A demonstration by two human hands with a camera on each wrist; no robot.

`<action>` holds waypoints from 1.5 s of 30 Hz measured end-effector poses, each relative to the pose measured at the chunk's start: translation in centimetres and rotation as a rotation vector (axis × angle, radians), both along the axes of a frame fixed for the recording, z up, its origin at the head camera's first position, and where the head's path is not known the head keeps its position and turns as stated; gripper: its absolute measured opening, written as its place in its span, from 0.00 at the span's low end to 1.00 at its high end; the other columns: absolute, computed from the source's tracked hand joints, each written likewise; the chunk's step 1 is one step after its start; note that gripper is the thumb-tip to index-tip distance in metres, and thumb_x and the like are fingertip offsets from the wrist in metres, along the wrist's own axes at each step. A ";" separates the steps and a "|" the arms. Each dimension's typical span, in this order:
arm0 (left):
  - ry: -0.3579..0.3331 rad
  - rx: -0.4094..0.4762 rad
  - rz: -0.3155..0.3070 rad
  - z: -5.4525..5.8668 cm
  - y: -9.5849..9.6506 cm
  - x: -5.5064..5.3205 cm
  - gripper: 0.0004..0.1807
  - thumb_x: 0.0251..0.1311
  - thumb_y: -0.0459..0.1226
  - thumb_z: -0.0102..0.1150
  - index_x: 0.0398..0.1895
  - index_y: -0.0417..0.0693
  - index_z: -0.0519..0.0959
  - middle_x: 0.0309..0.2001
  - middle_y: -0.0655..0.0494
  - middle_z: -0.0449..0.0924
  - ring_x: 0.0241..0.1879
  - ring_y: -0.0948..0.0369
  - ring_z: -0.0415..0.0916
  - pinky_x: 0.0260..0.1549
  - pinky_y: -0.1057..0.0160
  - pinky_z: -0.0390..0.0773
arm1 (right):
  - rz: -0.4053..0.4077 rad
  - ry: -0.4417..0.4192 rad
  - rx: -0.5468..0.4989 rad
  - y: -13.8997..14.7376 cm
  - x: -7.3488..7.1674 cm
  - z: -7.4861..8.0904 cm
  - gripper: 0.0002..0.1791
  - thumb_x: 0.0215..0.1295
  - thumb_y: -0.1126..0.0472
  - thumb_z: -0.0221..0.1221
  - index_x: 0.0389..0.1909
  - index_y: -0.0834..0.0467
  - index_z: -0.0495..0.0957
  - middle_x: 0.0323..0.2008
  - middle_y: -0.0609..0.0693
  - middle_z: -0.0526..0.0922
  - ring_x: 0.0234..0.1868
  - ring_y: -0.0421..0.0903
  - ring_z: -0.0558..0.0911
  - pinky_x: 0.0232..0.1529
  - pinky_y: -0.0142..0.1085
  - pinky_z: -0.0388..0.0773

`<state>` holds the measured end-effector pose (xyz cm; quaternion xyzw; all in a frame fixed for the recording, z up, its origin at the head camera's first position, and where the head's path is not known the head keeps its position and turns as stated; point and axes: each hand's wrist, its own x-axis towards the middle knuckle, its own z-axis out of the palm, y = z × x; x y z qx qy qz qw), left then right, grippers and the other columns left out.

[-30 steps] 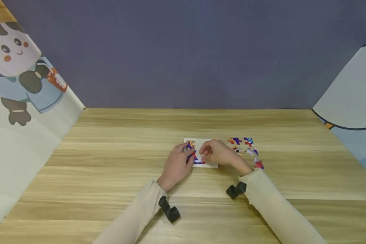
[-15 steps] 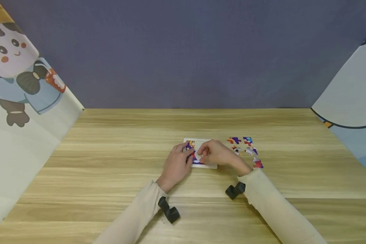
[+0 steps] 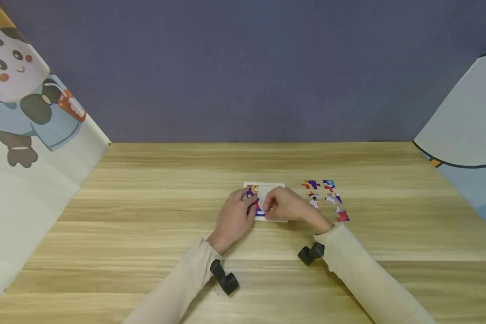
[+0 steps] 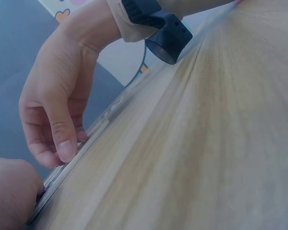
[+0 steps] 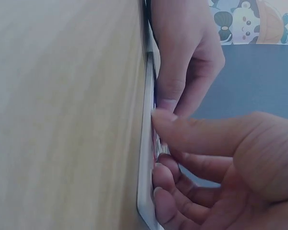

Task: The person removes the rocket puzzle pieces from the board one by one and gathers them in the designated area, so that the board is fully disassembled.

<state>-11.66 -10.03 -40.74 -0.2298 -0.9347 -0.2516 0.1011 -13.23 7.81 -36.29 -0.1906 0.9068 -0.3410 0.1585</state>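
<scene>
A flat white puzzle tray (image 3: 274, 184) lies on the table, its left column filled with purple, yellow and red pieces. My left hand (image 3: 233, 219) rests over the tray's left side, its fingers fairly straight and touching the placed pieces (image 3: 253, 191). Over the tray's lower middle, my right hand (image 3: 287, 204) has its fingers curled and thumb drawn in, pinching a puzzle piece (image 5: 162, 149) low against the tray; the hand hides most of that piece. In the left wrist view the right thumb and fingertips (image 4: 67, 151) sit close above the tray's edge.
To the right of the tray lie several loose puzzle pieces, among them a purple-orange one (image 3: 311, 184), a blue-red one (image 3: 329, 185) and a red-white one (image 3: 342, 214). The wood-grain table (image 3: 166, 180) ends at a dark backdrop (image 3: 259, 72); printed cloth hangs at both sides.
My right hand has shifted slightly left, its fingertips now close beside the placed pieces; the red-purple patch seen by its thumb is now covered. My left hand stays in place.
</scene>
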 end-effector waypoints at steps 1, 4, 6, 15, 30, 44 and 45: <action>-0.001 0.004 -0.001 0.0 0.0 0.0 0.17 0.63 0.37 0.53 0.54 0.42 0.79 0.62 0.39 0.71 0.62 0.46 0.68 0.62 0.49 0.69 | -0.011 -0.001 0.006 -0.1 0.0 0.0 0.07 0.52 0.70 0.67 0.30 0.60 0.79 0.29 0.50 0.79 0.29 0.41 0.74 0.32 0.31 0.73; 0.001 0.009 -0.003 0.1 0.0 0.0 0.17 0.63 0.37 0.53 0.54 0.42 0.79 0.62 0.39 0.71 0.62 0.46 0.68 0.62 0.49 0.69 | -0.046 -0.010 0.020 -0.2 0.0 0.2 0.10 0.51 0.71 0.67 0.34 0.61 0.77 0.31 0.51 0.79 0.32 0.42 0.75 0.34 0.31 0.74; 0.008 0.010 -0.004 0.1 0.1 -0.1 0.17 0.63 0.37 0.53 0.54 0.42 0.79 0.62 0.40 0.71 0.62 0.46 0.68 0.62 0.49 0.70 | -0.064 -0.011 0.030 -0.3 0.0 0.2 0.12 0.51 0.71 0.67 0.36 0.62 0.77 0.32 0.52 0.79 0.32 0.43 0.76 0.35 0.32 0.75; -0.058 -0.105 -0.053 1.3 -0.4 -0.6 0.20 0.63 0.37 0.53 0.58 0.44 0.77 0.64 0.40 0.69 0.63 0.46 0.67 0.63 0.49 0.68 | -0.083 0.013 0.036 -0.2 -0.2 0.4 0.11 0.51 0.69 0.68 0.35 0.61 0.78 0.31 0.51 0.79 0.32 0.43 0.75 0.34 0.32 0.74; -0.089 -0.102 -0.057 1.6 -0.6 -0.6 0.20 0.63 0.37 0.53 0.59 0.45 0.76 0.65 0.41 0.68 0.64 0.46 0.66 0.65 0.50 0.65 | -0.051 0.001 0.009 -0.2 -0.2 0.4 0.12 0.51 0.72 0.66 0.38 0.63 0.79 0.28 0.50 0.77 0.29 0.42 0.73 0.31 0.31 0.72; -0.083 -0.079 -0.076 1.0 -0.9 -0.5 0.20 0.63 0.36 0.52 0.58 0.43 0.76 0.64 0.40 0.69 0.63 0.45 0.66 0.66 0.50 0.65 | 0.016 0.032 -0.064 0.3 -0.1 -0.3 0.06 0.57 0.72 0.58 0.33 0.61 0.79 0.28 0.51 0.79 0.28 0.41 0.74 0.29 0.31 0.73; -0.081 -0.080 -0.089 1.0 -0.9 -0.6 0.20 0.63 0.36 0.52 0.58 0.43 0.76 0.64 0.40 0.69 0.63 0.45 0.66 0.66 0.50 0.65 | 0.004 0.027 -0.067 0.4 -0.1 -0.3 0.06 0.58 0.72 0.57 0.33 0.61 0.79 0.28 0.51 0.80 0.28 0.42 0.75 0.30 0.32 0.74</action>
